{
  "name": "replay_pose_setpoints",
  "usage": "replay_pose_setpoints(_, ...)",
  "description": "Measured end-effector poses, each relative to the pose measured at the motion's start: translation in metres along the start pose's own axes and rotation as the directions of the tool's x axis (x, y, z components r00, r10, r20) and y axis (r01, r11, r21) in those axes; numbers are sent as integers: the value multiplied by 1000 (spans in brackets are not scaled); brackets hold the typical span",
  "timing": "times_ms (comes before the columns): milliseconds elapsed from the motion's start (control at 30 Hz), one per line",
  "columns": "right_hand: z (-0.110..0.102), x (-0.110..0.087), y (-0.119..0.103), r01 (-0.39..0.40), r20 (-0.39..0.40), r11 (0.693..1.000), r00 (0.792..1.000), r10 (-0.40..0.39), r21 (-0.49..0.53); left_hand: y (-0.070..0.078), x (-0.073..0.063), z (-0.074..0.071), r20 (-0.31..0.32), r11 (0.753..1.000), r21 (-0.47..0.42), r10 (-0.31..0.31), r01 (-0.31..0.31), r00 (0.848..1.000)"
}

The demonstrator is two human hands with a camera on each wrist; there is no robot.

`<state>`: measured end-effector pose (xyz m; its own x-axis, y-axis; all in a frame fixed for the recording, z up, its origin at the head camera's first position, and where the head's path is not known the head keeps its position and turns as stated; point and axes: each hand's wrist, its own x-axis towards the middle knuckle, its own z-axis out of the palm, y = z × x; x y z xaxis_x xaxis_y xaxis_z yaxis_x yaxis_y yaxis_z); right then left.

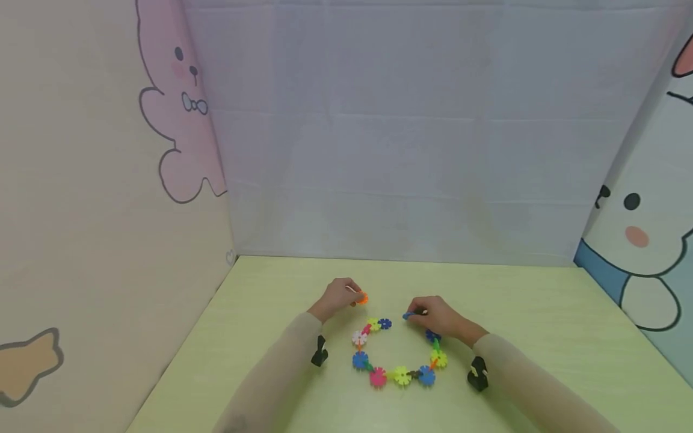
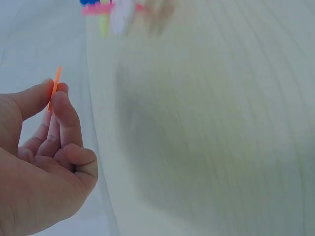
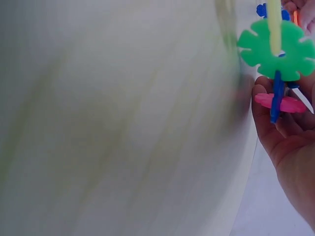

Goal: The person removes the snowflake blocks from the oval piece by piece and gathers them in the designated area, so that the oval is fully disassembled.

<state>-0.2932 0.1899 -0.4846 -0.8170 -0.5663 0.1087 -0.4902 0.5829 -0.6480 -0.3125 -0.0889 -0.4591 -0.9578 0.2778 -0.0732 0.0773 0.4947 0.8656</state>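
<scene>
While our chain of flower-shaped discs (image 1: 378, 374) curves in an open ring, near side on the table (image 1: 520, 300), gap at the far side, we've got a separate orange disc (image 1: 364, 297) pinched between thumb and fingers of our left hand (image 1: 337, 296), near but apart from the dark blue end disc (image 1: 385, 323). Our right hand (image 1: 437, 317) grips the chain's other end, pink disc (image 3: 293, 104) included; a blue disc (image 1: 408, 315) shows at the fingertips. Pale sheet (image 1: 379, 138) behind, bunny print (image 1: 639, 255) to the right.
</scene>
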Motion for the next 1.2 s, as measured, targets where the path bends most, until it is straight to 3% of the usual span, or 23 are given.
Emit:
replay_pose_setpoints(333, -2, -2, 6, -39, -10, 999, 999, 39, 0, -26, -15, -38, -75, 995, -76, -73, 68, 994)
replay_pose_setpoints(600, -5, -5, 0, -66, -4, 998, 998, 66, 14, -55, -23, -57, -170, 989, -98, -126, 111, 977)
replay_pose_setpoints(733, -6, -6, 1, -80, -6, 997, 997, 81, 16, -65, -27, -66, -222, 985, -109, -154, 132, 963)
replay_pose_setpoints(867, -7, -7, 2, -93, -7, 995, 996, 94, 34, -74, -29, -72, -288, 981, -90, -193, 174, 938)
replay_pose_setpoints(1067, -7, -7, 5, -101, 0, 993, 995, 101, 59, -78, -28, -76, -367, 972, -47, -229, 228, 901)
replay_pose_setpoints(1200, -7, -6, 3, -83, -1, 995, 997, 83, 54, -79, -26, -80, -391, 969, -21, -234, 245, 890)
